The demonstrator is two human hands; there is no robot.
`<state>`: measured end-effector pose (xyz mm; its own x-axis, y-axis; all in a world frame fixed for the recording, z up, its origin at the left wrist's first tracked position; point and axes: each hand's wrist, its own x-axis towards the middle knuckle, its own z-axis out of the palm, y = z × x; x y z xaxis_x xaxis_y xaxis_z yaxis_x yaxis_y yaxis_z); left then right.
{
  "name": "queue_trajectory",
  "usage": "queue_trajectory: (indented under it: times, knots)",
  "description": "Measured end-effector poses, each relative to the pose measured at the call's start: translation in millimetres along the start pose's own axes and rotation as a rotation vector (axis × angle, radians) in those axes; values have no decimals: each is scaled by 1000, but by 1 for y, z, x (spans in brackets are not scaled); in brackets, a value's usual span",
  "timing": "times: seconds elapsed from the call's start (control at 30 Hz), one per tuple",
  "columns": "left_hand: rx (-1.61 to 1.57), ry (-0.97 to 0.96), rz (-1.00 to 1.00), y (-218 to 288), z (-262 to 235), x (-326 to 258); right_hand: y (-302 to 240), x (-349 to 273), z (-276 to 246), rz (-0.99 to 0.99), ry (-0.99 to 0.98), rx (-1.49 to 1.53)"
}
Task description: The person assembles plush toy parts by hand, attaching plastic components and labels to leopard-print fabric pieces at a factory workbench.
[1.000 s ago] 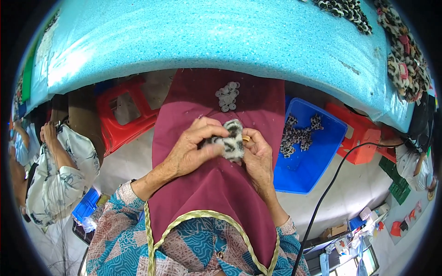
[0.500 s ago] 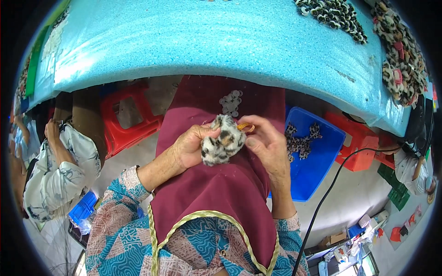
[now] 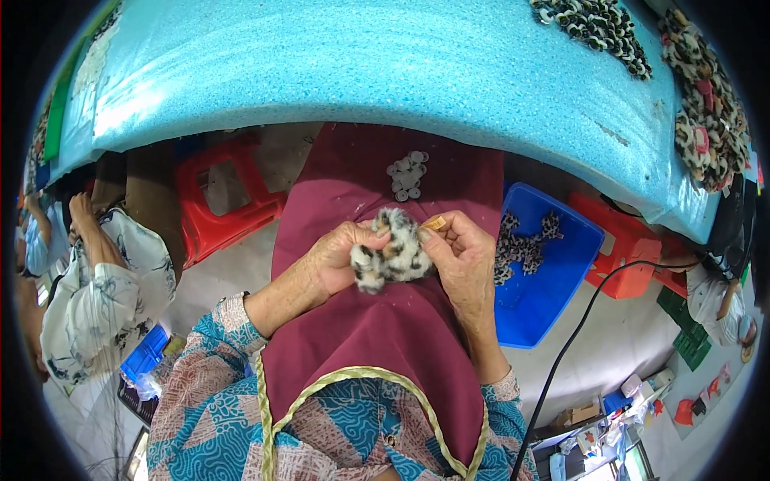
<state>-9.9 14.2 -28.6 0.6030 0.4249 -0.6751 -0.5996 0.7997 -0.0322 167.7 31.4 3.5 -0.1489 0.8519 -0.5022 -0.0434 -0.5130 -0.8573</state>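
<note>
Over my lap I have a small plush piece [image 3: 398, 250] of spotted white, black and tan fur. My left hand [image 3: 341, 256] grips it from the left, with the thumb pressed on top. My right hand [image 3: 461, 252] is closed at its right side, thumb against the fur. A tan ribbon-like loop [image 3: 435, 223] sticks out between the right thumb and fingers. Whether the loop is joined to the plush is hidden by the fingers. On the maroon apron [image 3: 337, 180], just beyond the plush, lies a small heap of whitish discs [image 3: 407, 175].
A blue table [image 3: 361, 64] spans the far side, bearing black-and-white round parts [image 3: 597, 32] and piled furry pieces [image 3: 710, 120] at right. A blue bin [image 3: 533, 309] holding spotted pieces [image 3: 525, 247] stands right of my lap. Red stools [image 3: 228, 212] flank me; another person [image 3: 112, 272] sits left.
My right hand has closed in on the plush and pinches the tan loop, which now shows less. The plush has turned slightly. The view has shifted a little.
</note>
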Motion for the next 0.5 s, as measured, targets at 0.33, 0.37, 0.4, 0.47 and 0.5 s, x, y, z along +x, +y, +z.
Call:
queue_trajectory:
  times: [0.33,0.37,0.4,0.47,0.5]
  knots:
    - [343,-157,73,2,12,-9,-3,-4,2,-64,84,-22]
    - [341,-156,70,3,14,-9,-4,-4,2,-83,105,-36]
    - [433,-100,123,4,17,-8,-3,-5,4,-80,106,-37]
    - [450,-25,193,2,23,-7,-1,-5,7,-173,118,-107]
    - [449,-23,195,1,24,-7,-1,-5,8,-173,115,-106]
